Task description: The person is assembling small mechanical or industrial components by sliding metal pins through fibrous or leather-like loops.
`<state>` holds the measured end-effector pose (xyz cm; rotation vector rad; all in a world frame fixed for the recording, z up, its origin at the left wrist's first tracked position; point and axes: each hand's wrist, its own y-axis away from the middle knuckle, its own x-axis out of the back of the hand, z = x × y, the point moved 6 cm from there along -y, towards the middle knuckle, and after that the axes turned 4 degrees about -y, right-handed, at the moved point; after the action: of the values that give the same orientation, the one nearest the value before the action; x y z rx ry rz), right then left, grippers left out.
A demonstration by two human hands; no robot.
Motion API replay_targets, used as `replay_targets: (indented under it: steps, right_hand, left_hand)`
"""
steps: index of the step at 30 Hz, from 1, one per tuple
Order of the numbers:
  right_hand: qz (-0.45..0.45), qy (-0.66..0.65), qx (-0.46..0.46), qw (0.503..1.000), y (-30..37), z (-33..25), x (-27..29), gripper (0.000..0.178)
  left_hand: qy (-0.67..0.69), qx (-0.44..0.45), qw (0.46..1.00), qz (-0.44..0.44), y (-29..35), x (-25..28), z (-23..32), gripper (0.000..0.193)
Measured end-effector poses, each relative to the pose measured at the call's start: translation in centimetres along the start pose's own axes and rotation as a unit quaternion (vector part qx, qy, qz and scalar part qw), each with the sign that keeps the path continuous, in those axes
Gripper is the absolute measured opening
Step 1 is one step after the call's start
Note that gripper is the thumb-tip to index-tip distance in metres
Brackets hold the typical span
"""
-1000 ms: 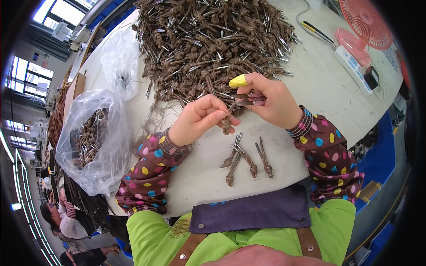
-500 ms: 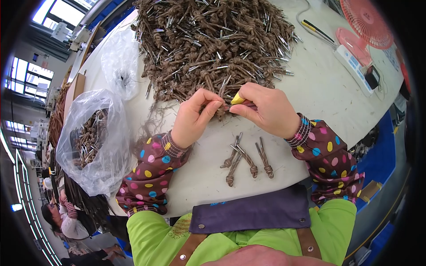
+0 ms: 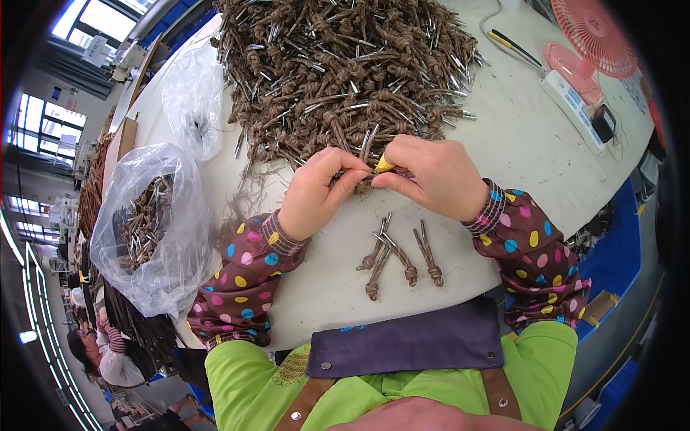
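Observation:
My left hand [image 3: 320, 192] is closed in a pinch at the near edge of a big pile of knotted brown cords [image 3: 345, 79] with silver metal tips. Between its fingertips is a knotted cord [image 3: 364, 149], its metal tips pointing up and away; the knot is mostly hidden. My right hand [image 3: 435, 176] is closed around a small tool with a yellow end [image 3: 384, 164], whose far part the fingers hide. The two hands' fingertips nearly meet at the cord. Several finished-looking knotted cords [image 3: 410, 273] lie on the table nearer to me.
A clear plastic bag [image 3: 183, 244] holding more knotted cords lies at the left of the white table [image 3: 546, 144]. Loose brown fibres are beside it. At the far right are a pink fan [image 3: 593, 32], a white power strip [image 3: 571, 111] and a pen-like tool [image 3: 514, 47].
My left hand has shifted slightly to the right, its fingertips closer to the right hand. The cords on the table have not moved.

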<state>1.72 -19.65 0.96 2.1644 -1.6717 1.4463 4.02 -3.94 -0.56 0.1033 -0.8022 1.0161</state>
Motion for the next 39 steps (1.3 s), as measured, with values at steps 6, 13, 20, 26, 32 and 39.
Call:
replay_targets:
  steps: [6, 13, 20, 26, 32, 39]
  right_hand:
    - [-0.008, -0.011, 0.008, 1.000, 0.0, 0.0, -0.2, 0.024]
    - [-0.012, -0.354, -0.205, 0.912, 0.3, 3.5, -1.1, 0.029]
    - [0.002, -0.259, -0.139, 0.956, -0.4, 0.7, -0.4, 0.049]
    - [0.055, -0.198, -0.056, 0.977, 0.0, 0.9, -0.3, 0.037]
    - [0.104, -0.113, -0.061, 0.986, 0.1, 1.6, 0.7, 0.028]
    - [0.147, -0.108, -0.102, 0.978, -0.5, 3.6, 1.3, 0.027]
  left_hand:
    - [0.007, 0.001, 1.000, -0.016, 0.3, -0.2, 0.1, 0.008]
    - [0.287, 0.065, 0.955, -0.043, 0.0, -1.0, -1.0, 0.030]
    - [0.310, 0.110, 0.943, -0.049, 0.4, -1.4, -0.8, 0.078]
    - [0.327, 0.099, 0.935, -0.090, 0.2, -2.0, -0.1, 0.084]
    - [0.363, 0.136, 0.915, -0.111, 0.1, -1.9, 0.1, 0.077]
    - [0.377, 0.117, 0.912, -0.110, 0.3, -2.0, 0.3, 0.072]
